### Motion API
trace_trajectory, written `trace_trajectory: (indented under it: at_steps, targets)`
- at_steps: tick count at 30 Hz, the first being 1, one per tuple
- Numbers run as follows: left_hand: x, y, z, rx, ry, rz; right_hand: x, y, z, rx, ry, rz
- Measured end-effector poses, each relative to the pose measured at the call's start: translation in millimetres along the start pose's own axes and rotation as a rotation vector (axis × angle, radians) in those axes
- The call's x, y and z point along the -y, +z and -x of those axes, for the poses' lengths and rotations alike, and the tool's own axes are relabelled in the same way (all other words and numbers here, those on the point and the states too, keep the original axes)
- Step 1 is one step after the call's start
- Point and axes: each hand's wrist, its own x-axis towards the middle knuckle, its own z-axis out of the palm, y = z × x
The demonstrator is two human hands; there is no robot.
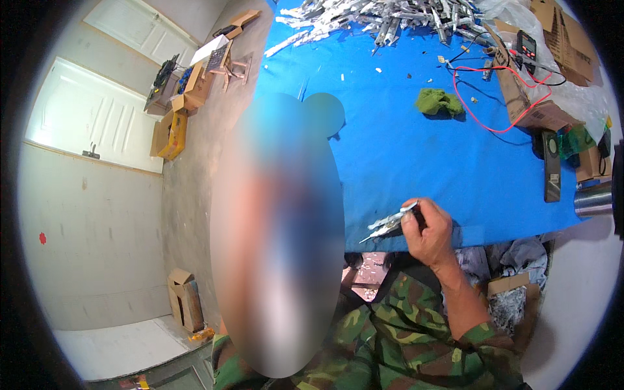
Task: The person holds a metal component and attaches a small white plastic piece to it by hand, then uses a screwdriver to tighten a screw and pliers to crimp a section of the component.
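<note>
My right hand point(428, 233) is closed, thumb and fingers pinching slim silver-and-black pieces point(388, 224) near the front edge of the blue-covered table point(390, 156). Thin pointed ends of these pieces stick out to the left, just over the cloth. Whether they are one jointed piece or a couple side by side, I cannot tell. A large blurred patch covers the area left of the table's middle, and my left hand does not show. Across the far end of the table lies a heap of similar slim white and grey pieces point(390, 18).
A green cloth-like lump point(439, 103) lies right of centre. Beyond it, a red wire point(484, 127) loops toward a handheld meter point(526, 47) by cardboard. A dark flat bar point(551, 167) and a metal cylinder point(593, 200) sit at the right edge. Cardboard boxes point(185, 301) stand on the left floor.
</note>
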Motion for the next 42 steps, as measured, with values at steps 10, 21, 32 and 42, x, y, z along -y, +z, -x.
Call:
trace_trajectory:
  at_steps: [10, 21, 32, 42]
  targets:
    - [31.7, -15.9, 240.7, -0.029, -0.271, 0.256, -18.3, 10.3, 9.1, -0.07, 0.033, 0.191]
    - [46.5, -20.3, 333.2, -0.045, -0.47, 0.642, -37.4, 8.8, 0.4, -0.037, -0.007, 0.343]
    - [58.7, -46.3, 374.5, -0.083, -0.438, 0.586, -110.8, -27.6, -25.0, -0.01, -0.078, 0.408]
    - [53.8, -97.2, 373.8, -0.192, -0.404, 0.475, -117.6, -19.1, -32.9, -0.052, -0.192, 0.377]
